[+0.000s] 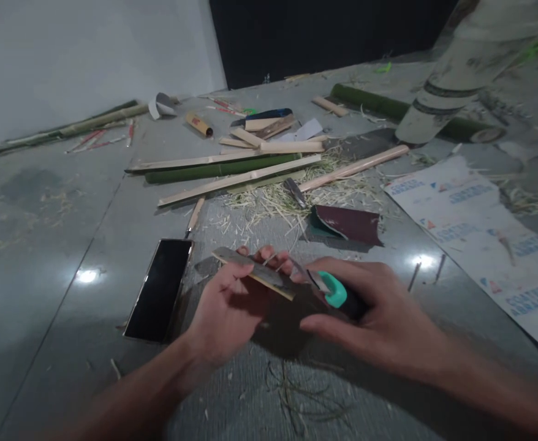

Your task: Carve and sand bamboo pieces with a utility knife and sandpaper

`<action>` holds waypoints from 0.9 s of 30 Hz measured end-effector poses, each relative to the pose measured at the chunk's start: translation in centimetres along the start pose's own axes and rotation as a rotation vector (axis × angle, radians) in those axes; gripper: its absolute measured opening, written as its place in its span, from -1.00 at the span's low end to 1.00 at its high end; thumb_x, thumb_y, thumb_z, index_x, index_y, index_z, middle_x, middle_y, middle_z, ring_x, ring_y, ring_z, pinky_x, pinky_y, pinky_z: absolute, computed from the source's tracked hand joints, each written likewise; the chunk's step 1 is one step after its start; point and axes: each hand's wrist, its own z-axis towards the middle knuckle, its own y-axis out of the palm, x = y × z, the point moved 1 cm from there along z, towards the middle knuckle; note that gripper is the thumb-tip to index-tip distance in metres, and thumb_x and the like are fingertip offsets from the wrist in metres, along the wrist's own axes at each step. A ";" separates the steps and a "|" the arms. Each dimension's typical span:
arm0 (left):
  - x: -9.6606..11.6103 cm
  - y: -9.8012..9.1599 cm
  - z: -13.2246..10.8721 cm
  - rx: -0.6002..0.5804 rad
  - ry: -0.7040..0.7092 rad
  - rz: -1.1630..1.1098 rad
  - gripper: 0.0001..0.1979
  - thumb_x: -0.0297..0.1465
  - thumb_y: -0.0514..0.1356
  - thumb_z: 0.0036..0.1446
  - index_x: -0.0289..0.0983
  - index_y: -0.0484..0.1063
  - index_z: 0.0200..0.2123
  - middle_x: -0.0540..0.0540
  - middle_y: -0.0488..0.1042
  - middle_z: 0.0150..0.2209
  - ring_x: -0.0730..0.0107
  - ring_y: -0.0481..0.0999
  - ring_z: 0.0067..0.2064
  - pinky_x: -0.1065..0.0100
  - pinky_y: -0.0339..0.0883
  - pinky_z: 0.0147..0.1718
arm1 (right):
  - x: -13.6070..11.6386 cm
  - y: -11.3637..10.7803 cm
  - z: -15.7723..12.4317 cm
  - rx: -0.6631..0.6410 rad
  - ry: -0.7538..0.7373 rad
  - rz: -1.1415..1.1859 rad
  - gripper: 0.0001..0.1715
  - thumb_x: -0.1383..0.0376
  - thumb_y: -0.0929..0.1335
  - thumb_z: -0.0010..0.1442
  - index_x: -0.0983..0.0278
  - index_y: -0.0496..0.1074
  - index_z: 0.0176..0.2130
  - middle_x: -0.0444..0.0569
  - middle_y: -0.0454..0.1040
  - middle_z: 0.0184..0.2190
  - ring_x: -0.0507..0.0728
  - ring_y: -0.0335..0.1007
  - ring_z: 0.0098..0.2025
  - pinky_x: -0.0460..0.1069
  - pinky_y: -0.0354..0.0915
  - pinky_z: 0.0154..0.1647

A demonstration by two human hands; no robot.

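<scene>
My left hand grips a short flat strip of bamboo, greyish on its upper face with a pale edge. The strip is tilted, its right end lower. In my right hand is a knife with a teal and black handle. Its blade points left, close above the strip's right end; whether it touches cannot be made out. A thin pale sliver shows by the left fingertips. My right thumb is held away from the handle.
A phone lies left of my hands. Beyond are a folded sheet of sandpaper, a hammer, bamboo strips, shavings and a thick green bamboo pole. Printed paper is at right, near a person's leg.
</scene>
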 end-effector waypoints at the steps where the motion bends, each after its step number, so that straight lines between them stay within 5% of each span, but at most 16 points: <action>1: -0.1 0.1 0.0 -0.040 0.004 0.001 -0.92 -0.50 0.22 0.26 -0.32 0.53 -0.28 -0.13 0.56 -0.20 0.27 0.62 -0.15 0.28 0.53 -0.01 | 0.0 0.2 0.0 -0.007 0.023 0.020 -0.69 0.19 0.55 0.25 0.12 0.56 -0.01 -0.11 0.66 -0.20 0.14 0.56 -0.28 0.00 0.37 -0.27; 5: -0.8 -0.3 0.3 -0.022 0.063 0.080 -0.85 -0.37 0.36 0.31 -0.32 0.54 -0.30 -0.12 0.59 -0.21 0.26 0.65 -0.12 0.30 0.55 -0.02 | 0.1 0.5 0.0 -0.004 0.113 0.077 -0.90 0.25 0.50 0.29 0.17 0.55 -0.17 -0.15 0.55 -0.39 0.09 0.41 -0.41 -0.02 0.27 -0.39; 15: -1.8 -1.2 -0.2 0.207 0.224 0.250 -0.61 -0.39 0.58 0.03 -0.19 0.44 -0.21 0.09 0.54 -0.47 0.40 0.63 -0.37 0.43 0.56 -0.29 | -0.3 0.5 -0.1 -0.072 0.151 0.195 -0.90 0.26 0.51 0.28 0.20 0.54 -0.22 -0.22 0.51 -0.43 0.03 0.38 -0.41 -0.04 0.25 -0.38; 20: -1.6 -0.5 -0.3 0.266 0.228 0.278 -0.76 -0.46 0.48 0.14 -0.24 0.45 -0.28 0.06 0.56 -0.46 0.44 0.61 -0.44 0.48 0.54 -0.42 | 0.0 1.0 0.0 -0.094 0.138 0.137 -0.87 0.38 0.47 0.27 0.21 0.47 -0.32 -0.26 0.48 -0.43 -0.01 0.35 -0.41 -0.06 0.22 -0.35; 27: -1.7 -0.9 0.0 0.263 0.247 0.292 -0.82 -0.46 0.26 0.40 -0.30 0.49 -0.33 -0.03 0.59 -0.42 0.44 0.66 -0.38 0.46 0.61 -0.29 | 0.2 0.7 0.0 -0.085 0.121 0.083 -0.83 0.32 0.41 0.37 0.21 0.44 -0.31 -0.25 0.45 -0.48 -0.02 0.31 -0.46 -0.08 0.15 -0.44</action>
